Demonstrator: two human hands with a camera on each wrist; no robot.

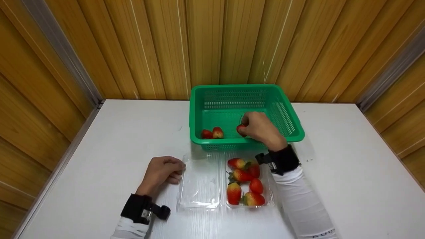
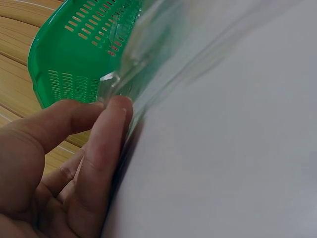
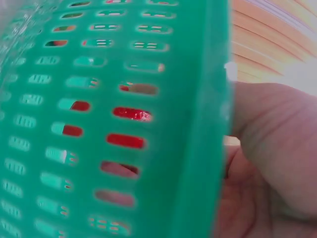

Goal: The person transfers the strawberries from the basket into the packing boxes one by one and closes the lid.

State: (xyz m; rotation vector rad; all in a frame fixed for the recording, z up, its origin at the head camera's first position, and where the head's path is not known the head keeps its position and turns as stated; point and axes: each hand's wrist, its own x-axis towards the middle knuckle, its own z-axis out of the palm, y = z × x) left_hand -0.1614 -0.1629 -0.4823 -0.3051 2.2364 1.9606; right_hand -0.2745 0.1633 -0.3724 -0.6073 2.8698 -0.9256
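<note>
My right hand (image 1: 260,127) reaches over the near rim of the green basket (image 1: 232,87) and pinches a strawberry (image 1: 241,130) inside it. In the right wrist view the basket wall (image 3: 163,163) hides most of that hand, and red shows through its slots. Two more strawberries (image 1: 217,132) lie at the basket's front left. On the table is an unfolded clear plastic clamshell box (image 1: 199,182); its right half holds several strawberries (image 1: 241,176). My left hand (image 1: 164,172) pinches the left half's edge between thumb and finger (image 2: 111,134).
The white table (image 1: 139,132) runs back to a wood-patterned panel wall (image 1: 166,49). The basket stands close to that wall, just behind the box. Side panels (image 1: 30,116) border the table on the left and right.
</note>
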